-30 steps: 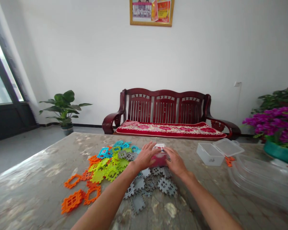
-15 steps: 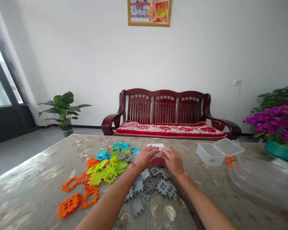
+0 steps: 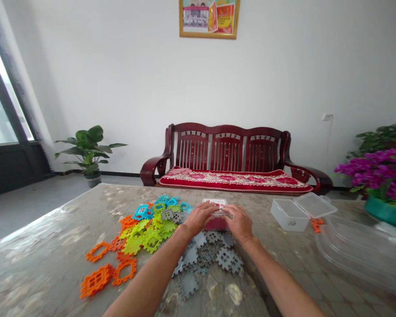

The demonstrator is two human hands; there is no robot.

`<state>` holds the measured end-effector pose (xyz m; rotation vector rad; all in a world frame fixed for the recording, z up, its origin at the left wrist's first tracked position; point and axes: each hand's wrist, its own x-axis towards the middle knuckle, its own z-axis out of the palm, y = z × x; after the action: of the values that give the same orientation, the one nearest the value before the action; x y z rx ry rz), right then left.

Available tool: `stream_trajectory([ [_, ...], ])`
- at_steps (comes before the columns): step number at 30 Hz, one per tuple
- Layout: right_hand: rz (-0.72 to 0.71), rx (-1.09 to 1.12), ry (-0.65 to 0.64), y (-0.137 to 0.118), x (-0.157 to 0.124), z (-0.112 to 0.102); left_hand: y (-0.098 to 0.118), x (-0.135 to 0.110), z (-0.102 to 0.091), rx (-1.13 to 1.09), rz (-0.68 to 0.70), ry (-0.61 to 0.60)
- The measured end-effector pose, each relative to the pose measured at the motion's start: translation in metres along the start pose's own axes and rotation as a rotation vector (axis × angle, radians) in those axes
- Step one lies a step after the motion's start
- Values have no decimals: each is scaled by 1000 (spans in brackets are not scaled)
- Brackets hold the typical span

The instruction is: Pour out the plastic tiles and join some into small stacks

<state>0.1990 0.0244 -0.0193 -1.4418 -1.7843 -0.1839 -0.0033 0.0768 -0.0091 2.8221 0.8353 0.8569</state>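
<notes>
A small clear plastic box (image 3: pixel 215 224) with red contents and a printed label near its far side stands at the table's middle. My left hand (image 3: pixel 198 217) curls over its left top edge, fingers closed on it. From the other side my right hand (image 3: pixel 239 223) grips the right edge, its fingertips near the left ones. What the fingertips press on is partly hidden. Grey interlocking tiles (image 3: pixel 229 259) lie just in front of the box. Green tiles (image 3: pixel 152 240) are heaped left of my left hand, with blue tiles (image 3: pixel 142 212) behind and orange tiles (image 3: pixel 95 281) nearer.
To the right stands an open clear box (image 3: pixel 289 218) with its lid (image 3: pixel 315 204) tilted back. Small orange pieces (image 3: pixel 316 225) lie beside it. Large clear plastic lids or trays (image 3: pixel 359 251) and a teal planter (image 3: pixel 384 212) with purple flowers are at the far right.
The view has shifted slightly. My right fingers have changed their bend a little at the box's edge; both hands stay on the box.
</notes>
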Motion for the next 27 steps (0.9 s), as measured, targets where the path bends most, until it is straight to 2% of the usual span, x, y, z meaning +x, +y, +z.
stream_trajectory([
  [10,49,86,0,1,2,4,-8,1,-10,-16,87,-83],
  [15,17,47,32,-5,6,1,-4,2,-11,-13,20,-94],
  [18,-89,-21,12,-16,11,-3,-4,3,-12,-28,8,-98],
  [21,-248,-32,-83,-25,12,-7,-8,1,-13,-84,14,-72],
  [27,-356,-221,-168,-18,10,-10,-18,-6,-7,-124,-39,-38],
])
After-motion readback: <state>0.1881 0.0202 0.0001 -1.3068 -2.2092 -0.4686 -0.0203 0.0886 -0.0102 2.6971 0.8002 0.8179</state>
